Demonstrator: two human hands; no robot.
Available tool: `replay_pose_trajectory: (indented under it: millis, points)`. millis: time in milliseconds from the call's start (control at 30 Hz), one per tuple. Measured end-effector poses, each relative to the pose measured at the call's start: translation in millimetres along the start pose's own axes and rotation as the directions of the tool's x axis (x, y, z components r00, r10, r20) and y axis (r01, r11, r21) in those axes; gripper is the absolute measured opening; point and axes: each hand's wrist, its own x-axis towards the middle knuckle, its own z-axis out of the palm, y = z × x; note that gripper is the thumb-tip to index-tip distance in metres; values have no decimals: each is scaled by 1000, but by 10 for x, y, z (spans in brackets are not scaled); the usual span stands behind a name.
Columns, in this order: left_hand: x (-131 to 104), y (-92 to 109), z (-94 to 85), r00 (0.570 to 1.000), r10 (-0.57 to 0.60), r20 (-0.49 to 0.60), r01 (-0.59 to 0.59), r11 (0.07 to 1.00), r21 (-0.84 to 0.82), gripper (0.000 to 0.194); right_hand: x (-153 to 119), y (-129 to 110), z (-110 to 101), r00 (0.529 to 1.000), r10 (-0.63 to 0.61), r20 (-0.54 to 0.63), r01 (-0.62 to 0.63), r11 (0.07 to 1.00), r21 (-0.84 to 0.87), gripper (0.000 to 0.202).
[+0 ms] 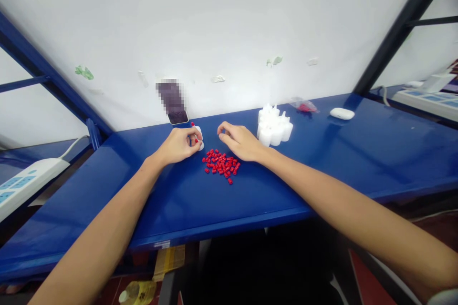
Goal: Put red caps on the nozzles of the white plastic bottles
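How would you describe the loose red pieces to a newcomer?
On the blue table, look between the left hand and right hand, slightly nearer the camera. The loose red pieces lie scattered there, bare, unlike the red contents of the clear bag.

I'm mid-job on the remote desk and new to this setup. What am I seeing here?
No machine: one head-worn camera looks forward and down at the wearer's bare hands. The left hand grips a small white plastic bottle with a red tip. The right hand is curled near a loose pile of small red plastic pieces; whether it holds anything is unclear. Also on the glossy blue table are clustered white plastic bottles, a rounded white case and a clear plastic bag with red contents.
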Motion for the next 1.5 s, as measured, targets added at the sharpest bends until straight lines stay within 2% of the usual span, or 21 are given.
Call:
replay_pose_trajectory:
  millis: [100, 233, 400, 500, 600, 700, 767, 867, 933, 1100, 1167, 1300, 1500]
  points:
    - [10, -87, 40, 1000, -27, -9, 27, 1000, 11, 19, 14, -1, -4, 999, -27, -20, 26, 1000, -15, 18]
    - [18, -153, 64, 997, -34, -73, 35, 999, 9, 31, 44, 5, -10, 991, -50, -124, 48, 999, -20, 18]
    - [15, -24, 45, 965, 71, -251, -62, 997, 44, 16, 59, -115, -129, 959, -50, -278, 69, 996, 61, 18]
    - [14, 87, 55, 949, 154, -275, -140, 988, 67, 17, 21, -208, -403, 904, -69, -423, 132, 984, 122, 13]
    - [16, 176, 78, 952, 187, -242, -179, 982, 55, 21, -72, -132, -792, 810, 5, -587, 114, 980, 166, 13]
    - [28, 253, 86, 953, 235, -190, -220, 971, 94, 27, -195, 123, -1101, 788, 88, -610, 91, 962, 257, 8]
    - [36, 295, 82, 943, 278, -182, -249, 955, 163, 34, -268, 302, -1189, 805, 188, -563, 44, 927, 372, 10]
    - [36, 329, 77, 932, 296, -210, -252, 944, 211, 43, -341, 473, -1166, 826, 301, -476, -7, 851, 525, 16]
    - [23, 331, 78, 940, 269, -208, -233, 955, 183, 45, -366, 528, -1108, 832, 326, -449, -33, 837, 547, 18]
    - [-15, 321, 77, 973, 175, -153, -158, 981, 115, 39, -421, 631, -1015, 826, 311, -470, -71, 885, 460, 18]
    - [-21, 327, 76, 975, 177, -137, -164, 981, 103, 35, -456, 673, -999, 824, 293, -485, -71, 903, 424, 18]
    - [-25, 347, 84, 953, 251, -168, -235, 966, 107, 38, -518, 713, -973, 805, 273, -526, -72, 926, 371, 17]
    - [-34, 344, 115, 923, 306, -233, -276, 949, 152, 37, -554, 695, -938, 821, 236, -521, -56, 940, 336, 14]
